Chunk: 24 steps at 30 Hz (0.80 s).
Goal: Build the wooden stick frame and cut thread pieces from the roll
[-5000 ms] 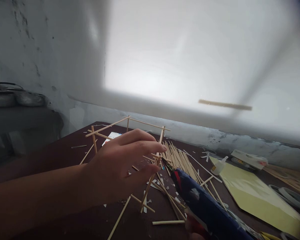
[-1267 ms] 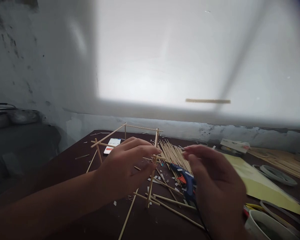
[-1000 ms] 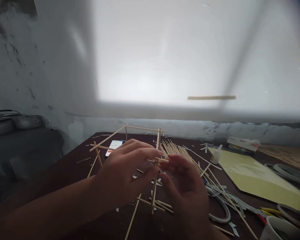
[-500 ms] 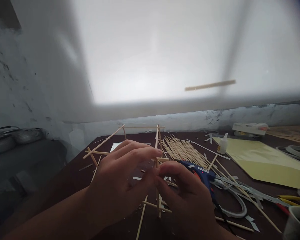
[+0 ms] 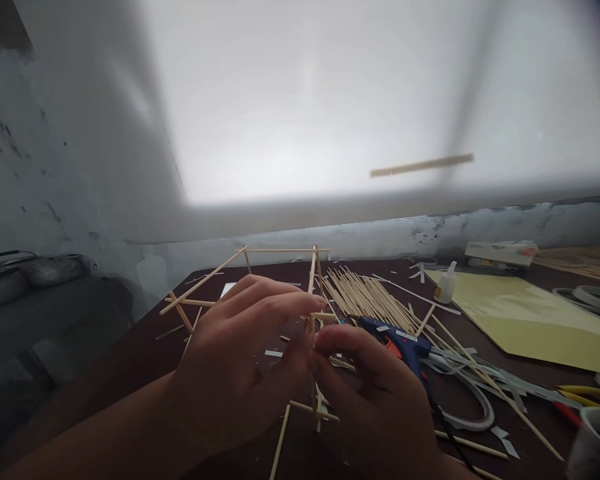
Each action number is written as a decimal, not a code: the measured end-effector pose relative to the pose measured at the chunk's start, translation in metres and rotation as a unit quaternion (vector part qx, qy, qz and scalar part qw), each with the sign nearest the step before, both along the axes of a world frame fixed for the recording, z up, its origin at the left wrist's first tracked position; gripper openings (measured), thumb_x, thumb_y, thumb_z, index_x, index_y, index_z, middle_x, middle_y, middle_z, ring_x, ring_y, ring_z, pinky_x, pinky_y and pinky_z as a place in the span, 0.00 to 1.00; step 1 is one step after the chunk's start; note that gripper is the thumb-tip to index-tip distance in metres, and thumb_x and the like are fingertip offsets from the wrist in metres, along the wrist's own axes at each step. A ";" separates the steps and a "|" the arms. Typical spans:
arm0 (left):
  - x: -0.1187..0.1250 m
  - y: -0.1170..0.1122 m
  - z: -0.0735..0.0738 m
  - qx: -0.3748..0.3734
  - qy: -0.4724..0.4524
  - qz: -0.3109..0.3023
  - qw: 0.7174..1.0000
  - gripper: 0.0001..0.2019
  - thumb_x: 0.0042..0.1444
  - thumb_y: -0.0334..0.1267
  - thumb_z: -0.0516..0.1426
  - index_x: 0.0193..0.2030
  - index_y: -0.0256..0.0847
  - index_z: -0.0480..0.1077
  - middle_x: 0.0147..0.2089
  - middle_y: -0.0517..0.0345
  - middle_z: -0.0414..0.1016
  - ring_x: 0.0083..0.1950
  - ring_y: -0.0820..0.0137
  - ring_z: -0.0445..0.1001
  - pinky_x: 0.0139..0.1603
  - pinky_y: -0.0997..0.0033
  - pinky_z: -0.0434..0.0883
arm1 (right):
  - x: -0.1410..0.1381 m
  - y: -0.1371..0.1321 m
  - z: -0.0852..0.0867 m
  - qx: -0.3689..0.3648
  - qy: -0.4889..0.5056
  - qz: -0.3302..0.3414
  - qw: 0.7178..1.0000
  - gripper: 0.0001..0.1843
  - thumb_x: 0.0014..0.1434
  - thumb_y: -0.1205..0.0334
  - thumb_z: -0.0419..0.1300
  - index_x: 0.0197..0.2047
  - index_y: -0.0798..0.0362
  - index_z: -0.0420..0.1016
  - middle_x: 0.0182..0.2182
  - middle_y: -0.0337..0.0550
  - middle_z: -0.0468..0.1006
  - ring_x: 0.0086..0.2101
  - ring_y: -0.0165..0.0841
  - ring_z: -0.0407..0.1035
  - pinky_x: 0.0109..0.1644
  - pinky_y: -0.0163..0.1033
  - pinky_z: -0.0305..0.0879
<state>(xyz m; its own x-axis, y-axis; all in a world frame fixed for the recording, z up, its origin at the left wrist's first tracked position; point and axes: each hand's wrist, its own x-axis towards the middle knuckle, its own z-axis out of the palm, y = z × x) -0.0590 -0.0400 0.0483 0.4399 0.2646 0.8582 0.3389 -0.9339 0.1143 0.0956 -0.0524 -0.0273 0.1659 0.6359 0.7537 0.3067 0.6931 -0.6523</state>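
A frame of thin wooden sticks (image 5: pixel 207 279) stands on the dark brown table (image 5: pixel 145 347). My left hand (image 5: pixel 240 373) is curled around one upright stick of the frame, fingers and thumb pinching it near a joint. My right hand (image 5: pixel 375 400) meets it from the right, its fingertips pinched on the same joint at the stick's top. A blue glue gun (image 5: pixel 397 337) lies on the table just right of my right hand, held by neither hand.
A loose bundle of sticks (image 5: pixel 365 300) lies behind the glue gun. A yellow sheet (image 5: pixel 525 320), a small glue bottle (image 5: pixel 446 285), tape rolls (image 5: pixel 587 297), white strips and a cup (image 5: pixel 597 443) fill the right side. A phone is partly hidden behind my left hand.
Five seconds ago my right hand held the glue gun. It has since laid it on the table and moved left to pinch the stick joint beside my left hand.
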 end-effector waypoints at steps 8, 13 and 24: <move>0.001 0.000 0.000 0.009 -0.002 0.006 1.000 0.16 0.50 0.19 0.59 0.45 0.33 0.75 0.40 0.54 0.78 0.43 0.72 0.75 0.44 0.73 0.74 | 0.000 -0.003 0.000 -0.005 0.001 0.005 1.000 0.09 0.54 0.68 0.64 0.36 0.42 0.74 0.29 0.26 0.79 0.29 0.23 0.73 0.35 0.23 0.70; 0.001 0.000 0.001 0.011 -0.005 0.007 1.000 0.15 0.50 0.20 0.60 0.44 0.36 0.75 0.41 0.53 0.79 0.42 0.70 0.76 0.42 0.72 0.75 | 0.000 -0.003 0.000 0.003 -0.006 -0.003 1.000 0.07 0.55 0.67 0.64 0.35 0.45 0.75 0.29 0.30 0.80 0.29 0.25 0.74 0.34 0.26 0.71; 0.001 0.002 0.002 0.019 -0.007 0.003 1.000 0.13 0.51 0.23 0.61 0.41 0.42 0.75 0.39 0.55 0.80 0.40 0.68 0.77 0.39 0.69 0.76 | 0.001 -0.002 -0.002 0.009 -0.017 -0.011 1.000 0.08 0.56 0.68 0.63 0.37 0.44 0.73 0.29 0.28 0.79 0.30 0.24 0.73 0.35 0.25 0.70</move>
<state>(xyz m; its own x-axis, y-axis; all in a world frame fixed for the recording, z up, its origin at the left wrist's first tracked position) -0.0580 -0.0378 0.0507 0.4268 0.2347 0.8734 0.3432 -0.9355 0.0837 0.0970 -0.0548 -0.0296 0.1537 0.6183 0.7707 0.3447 0.6975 -0.6283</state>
